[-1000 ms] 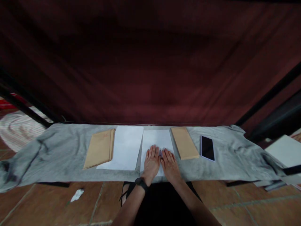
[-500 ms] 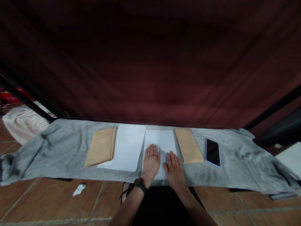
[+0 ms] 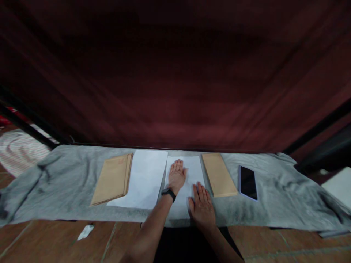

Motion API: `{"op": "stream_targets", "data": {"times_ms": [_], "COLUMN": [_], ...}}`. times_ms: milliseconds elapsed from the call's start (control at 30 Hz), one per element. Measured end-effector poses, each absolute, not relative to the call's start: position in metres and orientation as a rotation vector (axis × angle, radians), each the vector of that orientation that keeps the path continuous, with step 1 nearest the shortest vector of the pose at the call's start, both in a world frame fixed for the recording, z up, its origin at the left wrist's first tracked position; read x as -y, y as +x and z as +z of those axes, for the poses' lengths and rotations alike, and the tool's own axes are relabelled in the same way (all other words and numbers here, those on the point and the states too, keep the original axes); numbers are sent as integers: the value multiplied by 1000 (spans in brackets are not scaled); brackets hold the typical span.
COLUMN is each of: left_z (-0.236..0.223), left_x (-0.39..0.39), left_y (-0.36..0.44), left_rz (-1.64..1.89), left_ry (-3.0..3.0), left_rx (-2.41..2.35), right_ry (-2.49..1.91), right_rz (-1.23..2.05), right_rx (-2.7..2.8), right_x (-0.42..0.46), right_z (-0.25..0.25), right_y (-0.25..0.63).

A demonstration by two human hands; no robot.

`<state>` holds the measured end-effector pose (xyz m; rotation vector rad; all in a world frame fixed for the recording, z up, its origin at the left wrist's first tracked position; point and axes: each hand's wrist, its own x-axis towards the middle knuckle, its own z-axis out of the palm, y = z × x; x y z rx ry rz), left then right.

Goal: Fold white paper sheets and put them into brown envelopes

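Note:
A white sheet of paper (image 3: 192, 168) lies flat on the grey cloth in front of me. My left hand (image 3: 177, 178) rests flat on its upper left part, fingers together and stretched out, a dark watch on the wrist. Lower down, my right hand (image 3: 202, 208) lies palm down over the sheet's right edge, fingers extended. Just right of the sheet is a stack of brown envelopes (image 3: 219, 175). To its left lies more white paper (image 3: 148, 179), partly covered by another pile of brown envelopes (image 3: 113, 179).
A phone (image 3: 248, 182) with a pale purple edge lies right of the envelopes. Grey cloth (image 3: 279, 197) covers the narrow surface. Behind it hangs a dark red curtain (image 3: 175, 102). On the tiled floor is a crumpled white scrap (image 3: 86, 232).
My left hand has slid up the sheet, away from me. My right hand stays near the lower right edge. The whole view has shifted slightly, with the surface lower in the picture.

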<state>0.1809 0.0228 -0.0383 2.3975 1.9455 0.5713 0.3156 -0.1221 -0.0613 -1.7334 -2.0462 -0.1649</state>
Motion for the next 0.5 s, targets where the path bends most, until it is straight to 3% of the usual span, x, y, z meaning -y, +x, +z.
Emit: {"op": "stream_targets", "data": {"times_ms": [500], "left_z": [-50], "left_x": [114], "left_y": [139], "left_rz": [587], "left_ry": [2667], "left_rx": [-1766], "right_ry": [-1748], "right_rz": [-49], "right_rx": [2032], "right_x": [98], "right_z": [-57], "right_y": [313]}}
